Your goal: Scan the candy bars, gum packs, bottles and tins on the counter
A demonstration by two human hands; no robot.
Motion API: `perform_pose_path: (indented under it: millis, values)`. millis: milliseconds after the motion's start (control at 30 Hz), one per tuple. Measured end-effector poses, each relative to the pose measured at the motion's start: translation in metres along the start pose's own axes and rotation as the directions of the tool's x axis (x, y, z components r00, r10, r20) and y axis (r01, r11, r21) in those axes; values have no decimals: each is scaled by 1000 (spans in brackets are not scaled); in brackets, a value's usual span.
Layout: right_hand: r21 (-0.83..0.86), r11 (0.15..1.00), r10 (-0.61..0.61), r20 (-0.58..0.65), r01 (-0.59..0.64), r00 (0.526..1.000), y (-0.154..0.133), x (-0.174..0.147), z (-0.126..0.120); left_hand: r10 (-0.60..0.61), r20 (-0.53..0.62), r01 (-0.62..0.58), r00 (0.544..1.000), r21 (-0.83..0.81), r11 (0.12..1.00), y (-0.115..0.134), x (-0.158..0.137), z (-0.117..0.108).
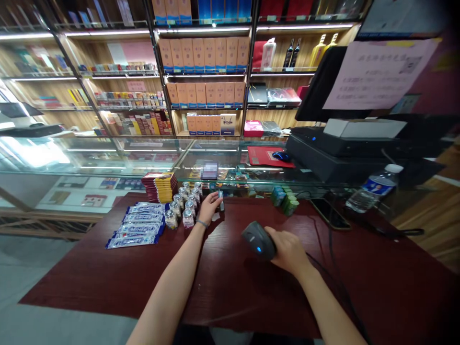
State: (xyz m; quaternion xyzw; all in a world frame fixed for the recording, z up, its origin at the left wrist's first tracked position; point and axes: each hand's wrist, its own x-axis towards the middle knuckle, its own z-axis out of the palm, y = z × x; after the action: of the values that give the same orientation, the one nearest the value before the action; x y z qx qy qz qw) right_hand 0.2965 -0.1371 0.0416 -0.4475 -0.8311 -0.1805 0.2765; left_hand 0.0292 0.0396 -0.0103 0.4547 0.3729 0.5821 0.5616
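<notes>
My right hand (289,250) is wrapped round the handle of a dark barcode scanner (259,240), which shows a blue light and is held just over the dark red table. Farther forward, my left hand (210,208) pinches a small slim pale item (222,203) near the table's back edge; its kind is too small to make out. Just left of that hand stand several small jars (188,218) with silvery lids, in rows. Beside them lie blue-and-white packets (138,225) in an overlapping row. Behind these are stacks of yellow and dark red boxes (163,187).
Small green containers (287,201) stand at the table's back, near a phone (329,213) and a water bottle (375,188). The scanner's cable runs along the right. Beyond is a glass display counter (215,152) bearing a red mat (264,155), mouse (281,156) and monitor (316,91).
</notes>
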Motion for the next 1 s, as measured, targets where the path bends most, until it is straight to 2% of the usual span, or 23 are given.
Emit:
perform_pose_path:
  millis: [67, 167, 533, 733, 833, 1000]
  values:
    - [21, 1000, -1, 89, -1, 996, -4, 1, 0, -1, 17, 1, 1000, -15, 1000, 2, 0, -1]
    - [44, 999, 9, 156, -16, 988, -8, 1, 1, -11, 4, 11, 1000, -33, 999, 4, 0, -1]
    - [103, 994, 9, 219, -33, 976, -11, 2, -1, -28, -4, 28, 1000, -29, 999, 9, -5, 2]
    - [82, 996, 23, 145, -36, 989, -5, -1, 2, -14, 12, 15, 1000, -117, 993, 7, -3, 3]
    - [56, 997, 44, 87, -49, 995, 2, -3, 4, -27, 50, 38, 998, -214, 976, 8, -6, 7]
    - [3, 994, 105, -35, -105, 994, 15, -9, 7, -87, 43, 96, 995, -358, 929, 17, -12, 13]
